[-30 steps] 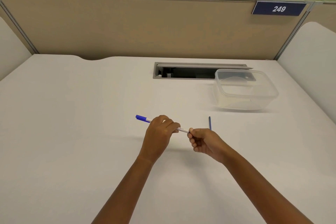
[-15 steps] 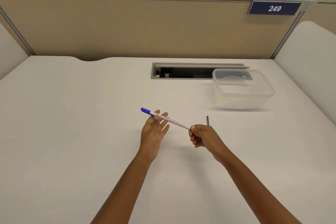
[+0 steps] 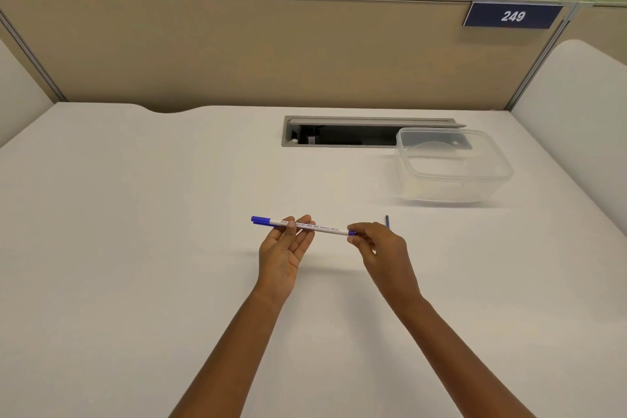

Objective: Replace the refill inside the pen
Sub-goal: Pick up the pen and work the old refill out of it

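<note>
A white pen (image 3: 319, 228) with a blue cap at its left end and a blue tip at its right end lies almost level above the desk. My right hand (image 3: 376, 248) pinches its right end between thumb and fingertips. My left hand (image 3: 283, 248) is palm up with the fingers spread, and the pen rests across its fingertips near the cap end. A thin dark blue refill (image 3: 387, 221) lies on the desk just behind my right hand, mostly hidden by it.
A clear plastic container (image 3: 454, 176) stands at the right rear on the white desk (image 3: 135, 248). Behind it is an open cable slot (image 3: 356, 132) in the desk. Partition walls close off the back and both sides.
My left hand has let go of the pen barrel and opened palm up under it. The pen has swung from tilted to nearly level, held by my right hand.
</note>
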Available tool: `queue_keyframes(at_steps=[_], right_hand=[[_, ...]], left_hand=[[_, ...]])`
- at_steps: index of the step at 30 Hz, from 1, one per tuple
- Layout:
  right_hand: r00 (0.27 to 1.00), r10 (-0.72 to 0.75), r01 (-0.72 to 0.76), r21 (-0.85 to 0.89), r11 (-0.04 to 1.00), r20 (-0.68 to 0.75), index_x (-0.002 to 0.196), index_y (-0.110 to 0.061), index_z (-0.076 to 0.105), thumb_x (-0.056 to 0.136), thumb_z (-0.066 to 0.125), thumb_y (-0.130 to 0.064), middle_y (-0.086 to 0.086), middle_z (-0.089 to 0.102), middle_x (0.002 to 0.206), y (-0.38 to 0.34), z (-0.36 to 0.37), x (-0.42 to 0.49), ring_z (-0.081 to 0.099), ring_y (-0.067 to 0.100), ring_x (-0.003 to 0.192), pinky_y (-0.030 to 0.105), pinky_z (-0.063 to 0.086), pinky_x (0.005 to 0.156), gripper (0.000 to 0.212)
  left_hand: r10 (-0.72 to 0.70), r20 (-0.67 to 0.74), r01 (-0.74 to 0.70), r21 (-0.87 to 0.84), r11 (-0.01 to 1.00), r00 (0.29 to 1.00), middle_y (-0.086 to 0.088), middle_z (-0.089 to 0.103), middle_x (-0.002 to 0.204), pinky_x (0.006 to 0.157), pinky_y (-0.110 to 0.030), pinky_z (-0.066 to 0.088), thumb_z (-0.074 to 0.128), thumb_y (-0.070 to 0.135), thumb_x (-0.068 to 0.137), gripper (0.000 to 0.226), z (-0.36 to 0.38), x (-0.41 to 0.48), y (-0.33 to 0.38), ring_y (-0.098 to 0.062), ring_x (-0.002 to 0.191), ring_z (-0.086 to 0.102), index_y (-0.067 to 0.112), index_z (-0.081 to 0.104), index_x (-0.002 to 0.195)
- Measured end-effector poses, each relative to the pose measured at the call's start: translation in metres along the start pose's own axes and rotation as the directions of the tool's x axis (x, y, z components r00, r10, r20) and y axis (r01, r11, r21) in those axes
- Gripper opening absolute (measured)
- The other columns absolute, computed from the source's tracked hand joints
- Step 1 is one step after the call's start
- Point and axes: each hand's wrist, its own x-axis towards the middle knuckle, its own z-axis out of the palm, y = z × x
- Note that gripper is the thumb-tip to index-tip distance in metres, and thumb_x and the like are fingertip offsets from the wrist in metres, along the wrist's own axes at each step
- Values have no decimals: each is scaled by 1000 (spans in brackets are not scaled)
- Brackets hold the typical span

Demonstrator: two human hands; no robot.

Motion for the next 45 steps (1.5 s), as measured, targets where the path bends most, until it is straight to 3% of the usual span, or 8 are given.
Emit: queue_keyframes(at_steps=[7,12,20,26,29,32,37,45], right_hand=[[982,-179,167,-178,970,-54,86,-3,65,87,48,-20,12,66,77,-3,5,2,57,25,68,17,36,69,24],[989,-149,144,-175,974,-14,84,-2,65,86,40,-23,10,61,73,-7,8,1,46,16,66,17,31,65,32],[923,300,-329,87,940,242,57,-14,57,87,46,-6,-2,49,53,-20,-1,9,41,10,49,21,35,53,33],[646,495,-751,369,547,582,60,-12,52,94,39,-15,-2,39,52,-25,-10,17,34,7,41,16,37,41,36],[768,447,-601,277,749,459,66,-10,56,95,37,-17,1,45,57,-26,-7,11,41,12,49,20,41,48,36],[959,206,-219,46,975,196,83,-12,58,93,44,-20,3,54,64,-22,-2,1,48,16,60,26,40,60,19],[989,-118,136,-222,965,94,86,-8,58,90,45,-25,-2,46,71,-12,1,-3,40,16,63,15,30,56,21],[994,22,-18,-34,999,106,64,-16,45,92,46,-18,-5,38,45,-19,-4,3,38,6,49,20,25,47,28]], left_hand=[[9,19,-7,-90,996,1000,-6,75,74,69,-32,59,42,8,95,14,7,-1,0,-17,70,73,7,53,87],[53,-11,-53,-65,996,999,-3,72,64,68,-31,58,43,4,94,14,9,-3,3,-15,64,72,8,54,86],[57,-6,-57,-25,998,998,-2,71,61,59,-24,59,43,3,93,15,5,-4,4,-15,63,71,8,53,84],[60,3,-60,-2,998,998,-2,71,61,59,-24,59,43,3,94,16,8,-4,5,-15,62,71,8,53,83],[53,-12,-53,-18,998,999,-3,72,62,60,-26,59,43,3,93,15,9,-5,5,-16,62,71,6,54,84],[46,-30,-47,-48,998,999,-5,72,63,62,-27,60,44,2,93,14,9,-5,5,-17,62,72,6,54,85],[39,-24,-40,-50,998,999,-5,73,64,61,-27,60,43,3,93,13,12,-7,6,-16,62,72,6,55,87],[48,-3,-48,-66,997,999,-5,72,63,61,-26,59,41,3,94,15,18,-9,7,-16,62,72,6,53,86]])
